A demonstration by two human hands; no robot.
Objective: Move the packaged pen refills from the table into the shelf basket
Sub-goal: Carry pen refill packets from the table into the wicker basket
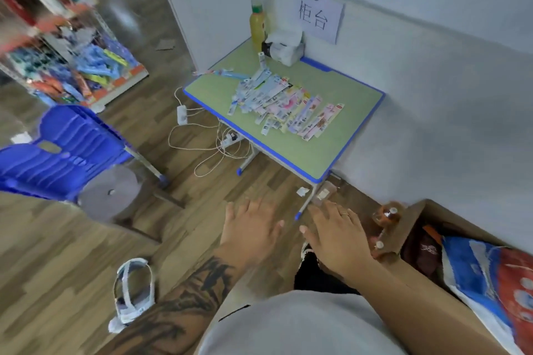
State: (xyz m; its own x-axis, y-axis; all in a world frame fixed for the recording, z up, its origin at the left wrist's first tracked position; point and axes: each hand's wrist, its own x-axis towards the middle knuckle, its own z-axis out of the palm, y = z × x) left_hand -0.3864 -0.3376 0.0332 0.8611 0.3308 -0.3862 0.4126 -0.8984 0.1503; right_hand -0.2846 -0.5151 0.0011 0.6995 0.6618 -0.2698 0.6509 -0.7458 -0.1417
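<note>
Green blue-edged counter (pixel 311 150) ahead of fingers, not reached | wire shelf basket (pixel 72 46) of colourful packs, far left of fingers, blurred | pile of flat packaged pen refills (pixel 285 106) mid-counter | left hand (pixel 248 230), right hand (pixel 337 236): spread flat, holding nothing | Advice: step close, gather stack with both hands squarely.

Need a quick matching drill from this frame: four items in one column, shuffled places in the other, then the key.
Items:
1. refill packs
2. juice bottle
3. blue chair
4. paper sign

Places:
A. on the wall above the table
B. on the floor, left of the table
C. spread across the middle of the tabletop
D. standing at the table's far corner, beside the tissues

Pairs: 1-C, 2-D, 3-B, 4-A
</note>
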